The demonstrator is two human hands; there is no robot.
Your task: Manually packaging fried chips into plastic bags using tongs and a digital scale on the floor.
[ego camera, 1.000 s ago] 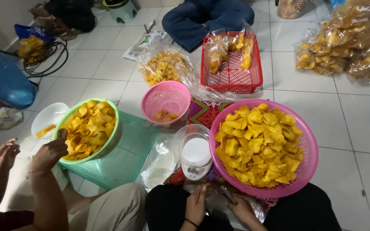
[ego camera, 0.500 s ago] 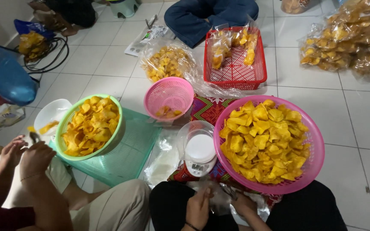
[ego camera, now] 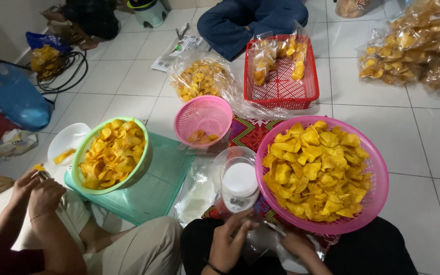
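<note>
Working at the bottom centre of the frame, the person's left hand [ego camera: 228, 243] and right hand [ego camera: 297, 243] are both closed on a clear plastic bag [ego camera: 262, 242] held between them over the lap, the left fingers curled round its near edge and the right hand pinching its far side. Just above the hands stands a small kitchen scale [ego camera: 239, 184] with a white round top, inside a clear plastic tub. To the right of it, touching the person's knees, sits a large pink basket [ego camera: 376, 168] heaped with yellow chips [ego camera: 315, 170]. Left of the scale a teal mesh tray [ego camera: 161, 181] carries a green bowl [ego camera: 139, 133] of the same chips, and above the scale, mid-frame, a small pink basket [ego camera: 204, 113] holds a few pieces. A red basket [ego camera: 281, 97] with filled packets is at upper centre. At the lower left, another person's two hands [ego camera: 39, 191] are closed together around a small item I cannot make out.
</note>
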